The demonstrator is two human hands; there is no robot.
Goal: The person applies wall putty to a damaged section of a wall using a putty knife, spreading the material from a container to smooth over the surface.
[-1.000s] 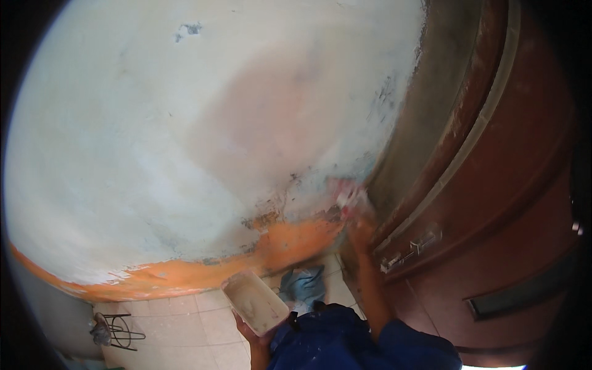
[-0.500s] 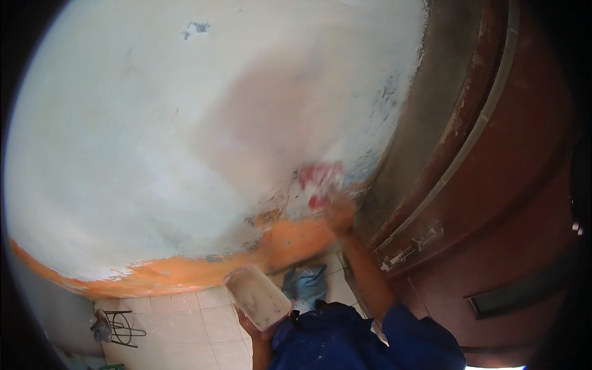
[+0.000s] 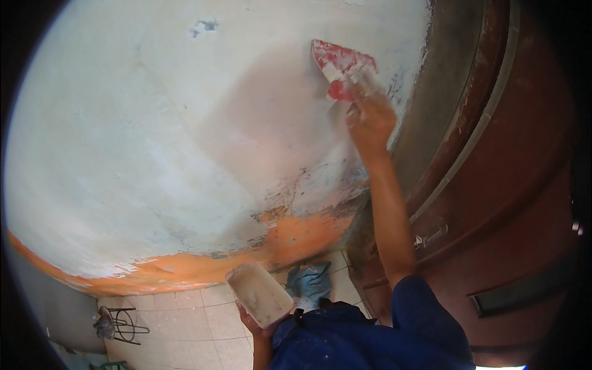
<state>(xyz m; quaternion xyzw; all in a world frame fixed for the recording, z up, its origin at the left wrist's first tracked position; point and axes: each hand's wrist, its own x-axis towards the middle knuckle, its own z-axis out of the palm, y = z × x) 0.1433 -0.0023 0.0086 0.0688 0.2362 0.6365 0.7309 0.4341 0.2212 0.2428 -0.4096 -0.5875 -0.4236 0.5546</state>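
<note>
My right hand is closed round a red putty knife smeared with white filler. Its wide blade lies against the upper right of the wall, near the wall's right edge; the fingers are slightly blurred. Low at my front, my left hand grips a rectangular plastic tub from below, tilted so its inside shows pale filler. White filler coats most of the wall, while bare orange paint and dark scraped patches show along its bottom.
A dark red door with a metal bolt stands at the right. On the tiled floor lie a blue plastic bag and, farther left, a metal-framed stool with a grey bag on it.
My right hand has swept the putty knife up the wall, from just above the orange strip to the upper right. The left hand and tub have stayed nearly in place.
</note>
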